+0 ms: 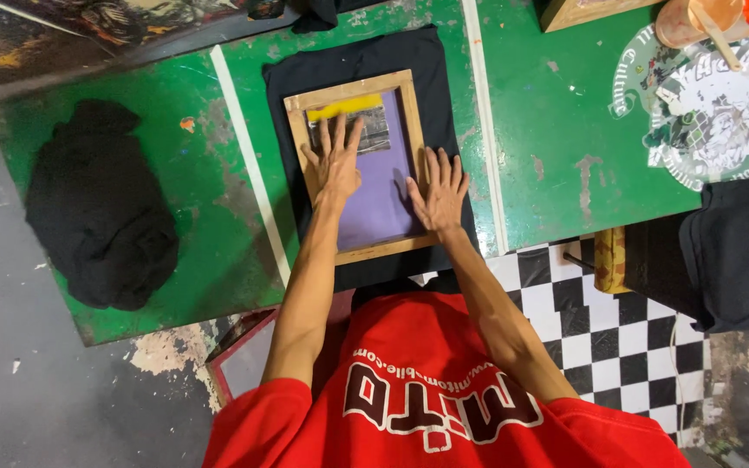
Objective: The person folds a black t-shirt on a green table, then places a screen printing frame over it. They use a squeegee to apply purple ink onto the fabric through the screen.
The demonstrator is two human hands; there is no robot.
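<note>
A wooden printing frame (348, 90) with a purple mesh (381, 204) lies flat on a black shirt (353, 57) spread over the green table (556, 130). My left hand (335, 161) lies flat with fingers spread on the mesh and the frame's left bar, fingertips near a yellow strip (343, 107) and a grey printed patch (377, 130). My right hand (439, 191) presses flat with fingers apart on the frame's right bar and the shirt beside it. Neither hand grips anything.
A bundle of black cloth (97, 208) lies at the table's left end. A white printed design (704, 108) marks the table at right, with an orange-and-clear container (713, 17) above it. More dark fabric (730, 251) hangs at right over a checkered floor (600, 338).
</note>
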